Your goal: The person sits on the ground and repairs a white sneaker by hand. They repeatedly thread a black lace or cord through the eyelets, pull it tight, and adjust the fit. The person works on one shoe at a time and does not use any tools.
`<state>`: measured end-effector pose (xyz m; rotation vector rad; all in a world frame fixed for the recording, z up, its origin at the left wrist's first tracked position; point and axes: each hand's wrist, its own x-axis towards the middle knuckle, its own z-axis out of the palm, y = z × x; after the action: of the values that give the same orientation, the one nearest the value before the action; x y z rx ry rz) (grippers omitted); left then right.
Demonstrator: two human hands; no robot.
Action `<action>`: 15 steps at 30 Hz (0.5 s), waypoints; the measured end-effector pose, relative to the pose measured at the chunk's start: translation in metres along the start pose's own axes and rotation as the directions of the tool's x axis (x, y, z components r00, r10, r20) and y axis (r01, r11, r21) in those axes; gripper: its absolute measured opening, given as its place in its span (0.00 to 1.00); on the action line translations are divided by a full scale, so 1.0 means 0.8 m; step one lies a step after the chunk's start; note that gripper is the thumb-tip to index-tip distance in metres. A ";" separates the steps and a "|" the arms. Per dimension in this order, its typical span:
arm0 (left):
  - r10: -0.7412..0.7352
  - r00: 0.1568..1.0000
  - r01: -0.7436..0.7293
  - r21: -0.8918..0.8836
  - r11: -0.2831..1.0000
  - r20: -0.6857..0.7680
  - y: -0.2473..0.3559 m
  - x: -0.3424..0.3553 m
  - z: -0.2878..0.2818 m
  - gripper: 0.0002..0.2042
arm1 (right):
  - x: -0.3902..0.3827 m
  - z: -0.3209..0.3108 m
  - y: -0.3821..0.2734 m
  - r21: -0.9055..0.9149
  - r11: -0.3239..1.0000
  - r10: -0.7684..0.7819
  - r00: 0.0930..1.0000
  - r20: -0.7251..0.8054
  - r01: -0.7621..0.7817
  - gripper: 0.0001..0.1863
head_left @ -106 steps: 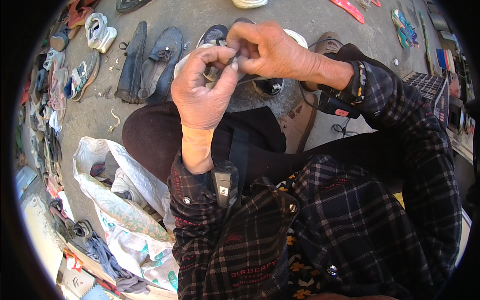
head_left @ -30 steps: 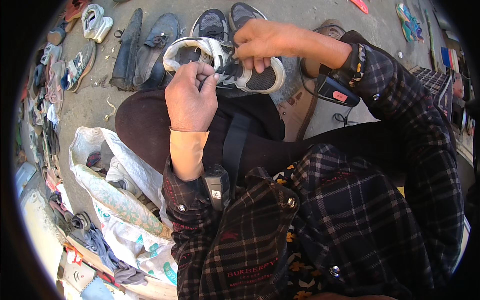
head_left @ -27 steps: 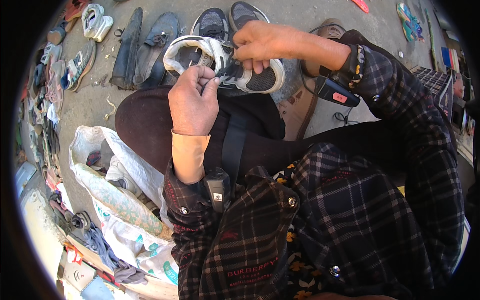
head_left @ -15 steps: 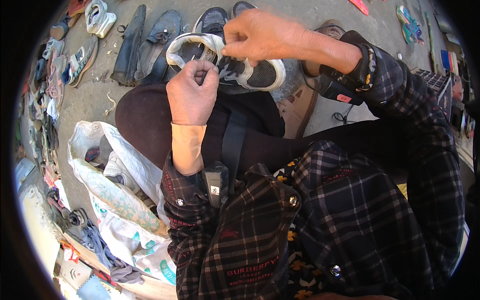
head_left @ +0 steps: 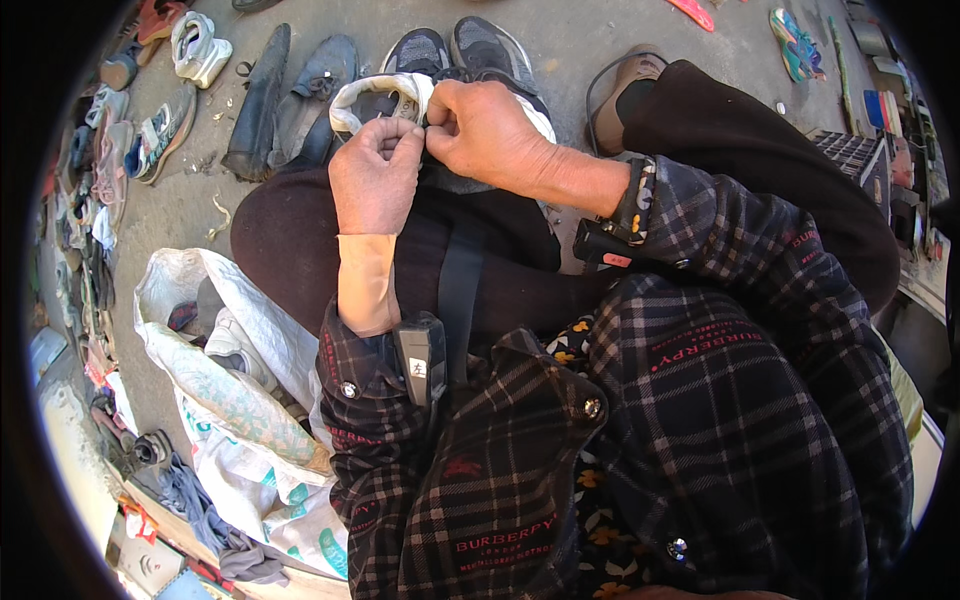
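Note:
A grey-and-black sneaker with a padded white collar [head_left: 345, 97] lies beyond my raised left knee, its toe pointing right. My left hand [head_left: 375, 178] is closed in a pinch at the near edge of the collar. Right beside it, thumb and fingers of my right hand [head_left: 490, 135] are pressed together, fingertips almost touching the left ones. Whatever sits between the fingertips is too small or hidden to name. Much of the sneaker's upper is covered by my right hand.
A dark grey pair of sneakers [head_left: 490, 48] stands beyond. Black flat shoes [head_left: 258, 105] lie to the left, with several other shoes farther out. An open white woven sack [head_left: 165, 275] holding shoes is by my left side. A colourful sandal [head_left: 795, 45] lies far right.
My right hand has come down and left to my left hand. My right forearm is lower, and my right trouser leg now shows. The left hand has shifted slightly left.

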<state>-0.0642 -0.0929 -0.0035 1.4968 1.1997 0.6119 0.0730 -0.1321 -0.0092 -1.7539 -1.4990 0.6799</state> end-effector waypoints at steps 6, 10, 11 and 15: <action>-0.005 0.999 -0.001 -0.117 0.993 -0.054 0.006 0.003 0.000 0.08 | 0.015 -0.011 -0.006 -0.156 0.970 -0.191 0.981 -0.032 0.184 0.06; -0.090 0.996 0.076 -0.335 0.939 -0.028 0.014 0.008 0.000 0.08 | 0.034 -0.029 -0.002 -0.162 0.893 -0.436 0.896 -0.080 0.420 0.05; -0.112 0.993 0.096 -0.355 0.930 -0.026 0.015 0.009 0.004 0.08 | 0.036 -0.032 0.000 -0.118 0.921 -0.377 0.925 -0.039 0.371 0.05; -0.201 0.979 0.197 -0.367 0.909 0.029 0.011 0.020 0.011 0.09 | 0.037 -0.030 0.018 0.103 0.967 -0.237 0.971 0.021 0.234 0.06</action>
<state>-0.0477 -0.0814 -0.0014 1.0419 1.1533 0.6639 0.1059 -0.1083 -0.0045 -1.4668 -1.6352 0.6508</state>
